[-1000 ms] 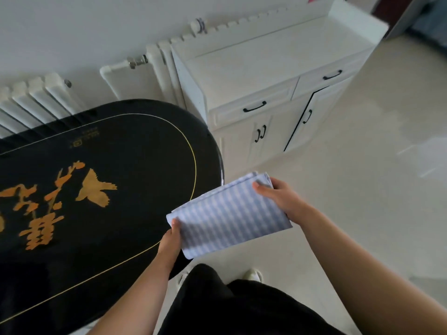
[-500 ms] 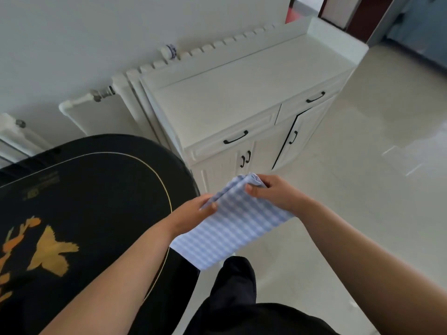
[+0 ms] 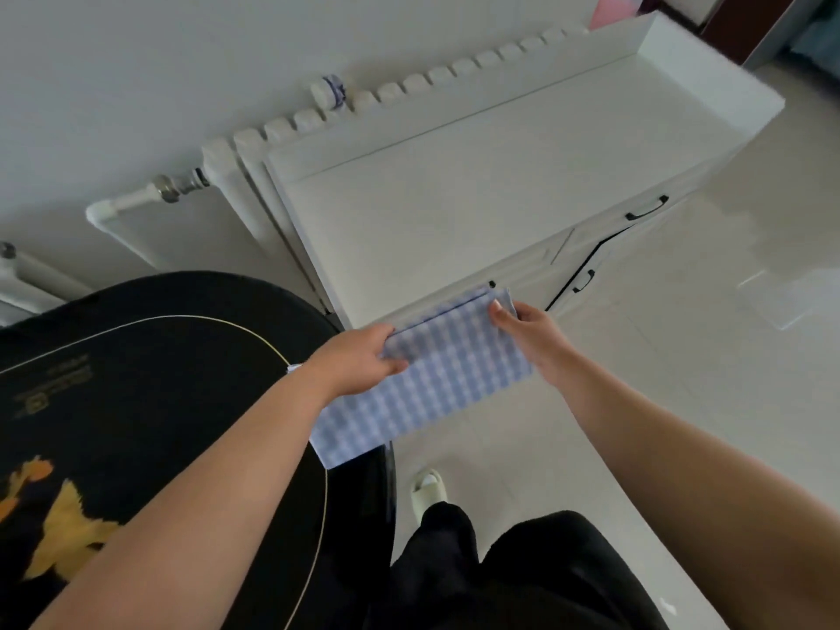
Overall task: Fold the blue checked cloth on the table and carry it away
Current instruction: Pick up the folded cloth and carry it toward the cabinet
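Observation:
The blue checked cloth [image 3: 436, 379] is folded into a flat rectangle and held in the air between the black table [image 3: 159, 379] and the white cabinet [image 3: 477, 188]. My left hand [image 3: 359, 361] grips its left edge with the thumb on top. My right hand [image 3: 527, 331] pinches its far right corner. The cloth's far edge reaches the cabinet's front edge, and its near corner hangs over the table's rounded end.
The black oval table with gold bird artwork [image 3: 68, 529] fills the lower left. White radiators [image 3: 236, 175] line the wall behind. The cabinet has black handles [image 3: 645, 211]. Pale tiled floor [image 3: 704, 356] lies to the right. My dark trousers [image 3: 500, 575] and a light slipper [image 3: 427, 488] show below.
The cloth has travelled off the table toward the white cabinet. My left hand shifted from the cloth's near corner to its far left edge. My view turned right, toward the cabinet.

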### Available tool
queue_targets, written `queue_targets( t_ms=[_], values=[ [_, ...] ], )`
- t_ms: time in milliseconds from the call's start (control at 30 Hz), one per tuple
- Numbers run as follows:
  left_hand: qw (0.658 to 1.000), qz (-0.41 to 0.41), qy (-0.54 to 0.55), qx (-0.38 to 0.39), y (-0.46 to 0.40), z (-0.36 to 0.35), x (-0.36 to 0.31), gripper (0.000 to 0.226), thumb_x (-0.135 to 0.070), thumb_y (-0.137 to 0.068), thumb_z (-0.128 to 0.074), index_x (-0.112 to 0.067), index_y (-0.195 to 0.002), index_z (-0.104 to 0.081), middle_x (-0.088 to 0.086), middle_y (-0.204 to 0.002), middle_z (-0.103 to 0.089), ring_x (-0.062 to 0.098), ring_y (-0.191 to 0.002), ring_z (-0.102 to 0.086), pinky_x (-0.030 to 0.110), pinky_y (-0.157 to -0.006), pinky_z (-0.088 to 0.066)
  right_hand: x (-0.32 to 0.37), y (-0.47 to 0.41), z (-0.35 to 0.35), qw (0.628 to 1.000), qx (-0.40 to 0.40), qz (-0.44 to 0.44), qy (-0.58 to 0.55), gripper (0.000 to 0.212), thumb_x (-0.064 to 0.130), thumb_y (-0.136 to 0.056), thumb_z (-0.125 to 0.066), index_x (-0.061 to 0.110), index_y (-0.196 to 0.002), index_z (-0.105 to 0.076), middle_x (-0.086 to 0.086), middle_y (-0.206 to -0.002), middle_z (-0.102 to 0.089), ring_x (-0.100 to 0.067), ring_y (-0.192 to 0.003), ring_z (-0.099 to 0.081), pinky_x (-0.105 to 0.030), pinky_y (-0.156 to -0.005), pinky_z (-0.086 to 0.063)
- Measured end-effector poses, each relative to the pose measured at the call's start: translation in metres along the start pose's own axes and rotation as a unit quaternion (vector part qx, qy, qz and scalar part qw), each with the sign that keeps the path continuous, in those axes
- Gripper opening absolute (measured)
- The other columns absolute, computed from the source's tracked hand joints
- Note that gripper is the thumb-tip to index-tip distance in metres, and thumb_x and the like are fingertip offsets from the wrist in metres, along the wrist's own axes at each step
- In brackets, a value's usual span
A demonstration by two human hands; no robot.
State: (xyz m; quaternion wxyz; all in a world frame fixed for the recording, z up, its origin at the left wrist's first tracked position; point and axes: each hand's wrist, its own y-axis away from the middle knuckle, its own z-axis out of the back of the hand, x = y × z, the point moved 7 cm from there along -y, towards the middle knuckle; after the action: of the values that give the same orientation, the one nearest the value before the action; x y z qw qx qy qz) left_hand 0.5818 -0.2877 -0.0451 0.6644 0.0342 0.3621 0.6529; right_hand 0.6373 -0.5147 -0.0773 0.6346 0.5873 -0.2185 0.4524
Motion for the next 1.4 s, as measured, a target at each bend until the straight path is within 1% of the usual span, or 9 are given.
queue_targets(
  t_ms=[67, 167, 333, 467, 667, 867, 1000, 1133, 1400],
  values=[
    [0.997, 0.026, -0.063, -0.039, -0.003, 0.016, 0.005, 0.025, -0.044, -0.093, -0.053, -0.021, -0.100, -0.044, 0.001, -0.082, -0.058, 0.023, -0.079, -0.059, 0.036, -0.065, -0.043, 0.002, -0.029, -0.011, 0.998, 0.019, -0.041, -0.052, 0.062, 0.071, -0.078, -0.051, 0.017, -0.104, -0.066, -0.009, -0.108, -0.070, -0.023, -0.097, -0.066, -0.032, -0.087, -0.051],
    [0.990, 0.050, -0.100, -0.085, -0.005, 0.032, 0.011, 0.023, -0.043, -0.095, -0.048, -0.021, -0.099, -0.041, -0.003, -0.075, -0.052, 0.021, -0.071, -0.056, 0.036, -0.062, -0.042, -0.002, -0.063, -0.024, 0.943, 0.037, -0.143, -0.298, 0.094, 0.073, -0.074, -0.051, 0.009, -0.142, -0.037, -0.019, -0.149, -0.039, -0.030, -0.129, -0.049, -0.039, -0.106, -0.042],
    [0.986, 0.086, -0.082, -0.120, -0.001, 0.041, 0.018, 0.021, -0.041, -0.097, -0.046, -0.021, -0.103, -0.044, -0.010, -0.075, -0.048, 0.018, -0.074, -0.056, 0.036, -0.066, -0.047, -0.017, -0.093, -0.026, 0.884, -0.030, -0.261, -0.387, 0.112, 0.072, -0.063, -0.067, 0.015, -0.149, -0.022, -0.014, -0.151, -0.028, -0.031, -0.134, -0.038, -0.041, -0.110, -0.038],
    [0.979, 0.112, -0.065, -0.154, 0.010, 0.045, 0.021, 0.016, -0.041, -0.096, -0.047, -0.029, -0.091, -0.038, -0.011, -0.071, -0.046, 0.014, -0.069, -0.052, 0.029, -0.057, -0.037, -0.012, -0.108, -0.030, 0.879, -0.047, -0.277, -0.385, 0.111, 0.083, -0.064, -0.054, 0.021, -0.150, -0.021, -0.011, -0.157, -0.018, -0.028, -0.143, -0.025, -0.040, -0.112, -0.032],
    [0.966, 0.127, -0.058, -0.219, 0.027, 0.067, 0.010, 0.022, -0.041, -0.095, -0.048, -0.023, -0.107, -0.055, -0.008, -0.088, -0.061, 0.015, -0.077, -0.058, 0.033, -0.068, -0.049, -0.022, -0.128, -0.043, 0.861, -0.035, -0.272, -0.428, 0.098, 0.085, -0.073, -0.035, 0.021, -0.147, -0.029, -0.010, -0.145, -0.040, -0.026, -0.134, -0.042, -0.041, -0.112, -0.028],
    [0.947, 0.094, -0.080, -0.297, 0.030, 0.093, -0.022, 0.019, -0.039, -0.093, -0.053, -0.026, -0.084, -0.042, -0.010, -0.073, -0.048, 0.014, -0.066, -0.048, 0.023, -0.052, -0.028, -0.057, -0.116, -0.035, 0.862, -0.019, -0.263, -0.433, 0.087, 0.080, -0.079, -0.032, 0.015, -0.137, -0.036, -0.007, -0.108, -0.061, -0.025, -0.111, -0.059, -0.042, -0.100, -0.037],
    [0.935, 0.041, -0.077, -0.343, 0.019, 0.104, -0.057, 0.021, -0.038, -0.093, -0.054, -0.018, -0.100, -0.058, -0.008, -0.078, -0.053, 0.014, -0.068, -0.046, 0.027, -0.058, -0.032, -0.084, -0.084, -0.022, 0.864, -0.050, -0.280, -0.415, 0.075, 0.078, -0.079, -0.039, 0.014, -0.118, -0.048, -0.006, -0.096, -0.059, -0.021, -0.089, -0.060, -0.041, -0.094, -0.044],
    [0.945, 0.001, -0.073, -0.319, -0.018, 0.082, -0.093, 0.032, -0.036, -0.096, -0.050, -0.015, -0.121, -0.056, 0.002, -0.105, -0.063, 0.025, -0.091, -0.057, 0.031, -0.065, -0.036, -0.113, -0.060, -0.007, 0.850, -0.061, -0.299, -0.429, 0.064, 0.077, -0.079, -0.041, 0.015, -0.093, -0.051, -0.005, -0.091, -0.056, -0.022, -0.087, -0.059, -0.042, -0.091, -0.046],
    [0.996, 0.002, -0.009, -0.093, -0.129, -0.027, -0.100, 0.041, -0.037, -0.100, -0.042, -0.028, -0.140, -0.043, -0.002, -0.135, -0.056, 0.023, -0.123, -0.052, 0.034, -0.093, -0.042, -0.129, -0.047, 0.007, 0.837, -0.016, -0.316, -0.447, 0.073, 0.073, -0.085, -0.037, 0.008, -0.114, -0.052, -0.011, -0.111, -0.057, -0.025, -0.100, -0.058, -0.047, -0.104, -0.041]
  ],
)
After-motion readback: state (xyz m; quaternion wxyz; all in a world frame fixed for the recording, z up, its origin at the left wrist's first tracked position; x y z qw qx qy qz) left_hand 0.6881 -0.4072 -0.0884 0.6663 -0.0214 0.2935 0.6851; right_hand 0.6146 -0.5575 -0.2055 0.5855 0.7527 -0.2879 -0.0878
